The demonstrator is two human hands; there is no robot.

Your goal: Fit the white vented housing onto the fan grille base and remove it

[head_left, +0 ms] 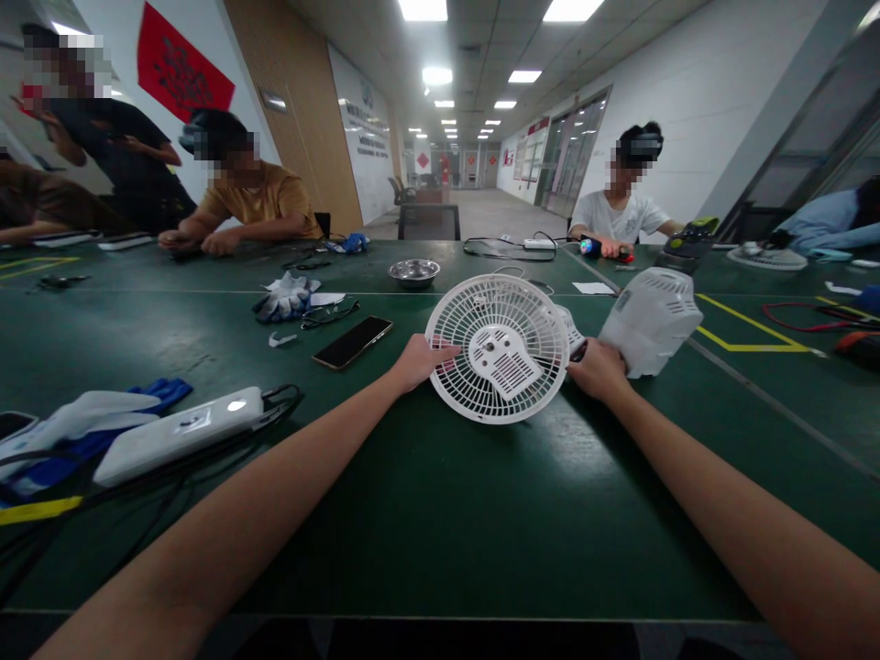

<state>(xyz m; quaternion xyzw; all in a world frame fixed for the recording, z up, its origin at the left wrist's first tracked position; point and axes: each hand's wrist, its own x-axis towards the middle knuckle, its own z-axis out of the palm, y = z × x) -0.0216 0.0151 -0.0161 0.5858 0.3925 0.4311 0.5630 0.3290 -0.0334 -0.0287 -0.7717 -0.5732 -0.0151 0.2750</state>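
Fan grille point(499, 359), no readable label, between both hands

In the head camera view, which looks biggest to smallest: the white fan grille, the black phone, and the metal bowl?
1. Fan grille, held at its edges by the left hand and right hand.
2. Phone.
3. Metal bowl, though it sits farther back, so its true size against the phone is unsure.
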